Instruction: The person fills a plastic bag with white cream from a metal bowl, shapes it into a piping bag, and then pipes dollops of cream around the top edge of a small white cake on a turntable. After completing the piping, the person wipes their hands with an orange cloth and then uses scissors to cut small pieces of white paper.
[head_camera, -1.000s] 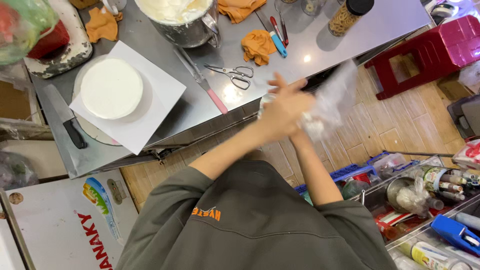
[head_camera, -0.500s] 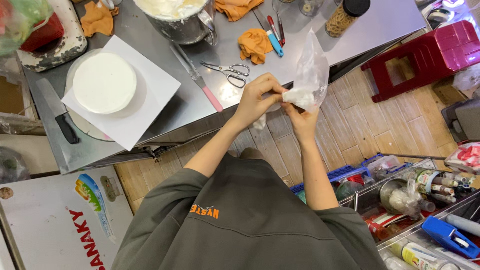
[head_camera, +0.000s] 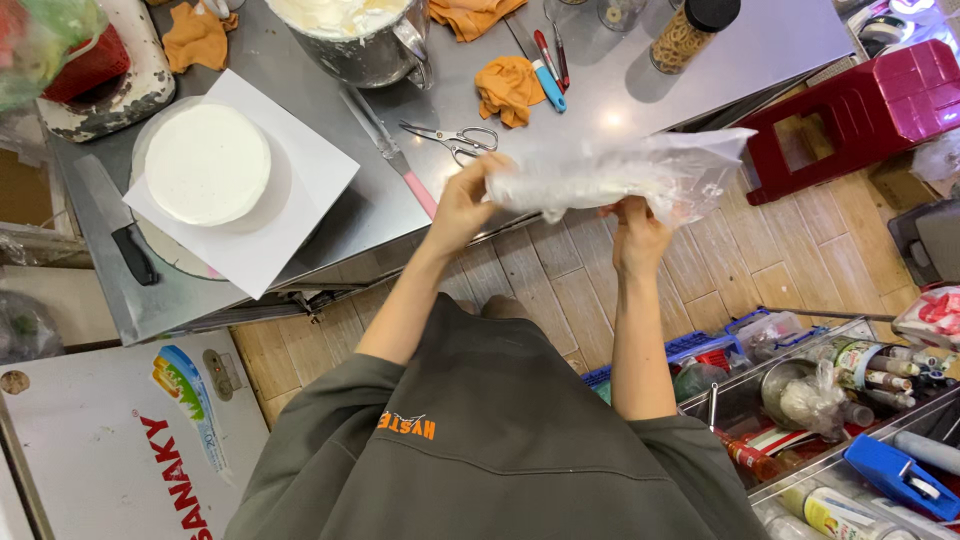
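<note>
Both of my hands hold a clear plastic piping bag stretched sideways above the front edge of the steel table. My left hand grips its narrow end near the table edge. My right hand pinches the wider part from below, out over the floor. A round white frosted cake rests on a white square board at the table's left. A metal bowl of white cream stands at the back.
On the table lie scissors, a pink-handled spatula, a black-handled knife, orange cloths and pens. A red plastic stool stands on the wooden floor at right. Bins of bottles and tubes fill the lower right.
The bag was bunched upright between my hands; now it is pulled out lengthwise to the right, with my hands spread apart.
</note>
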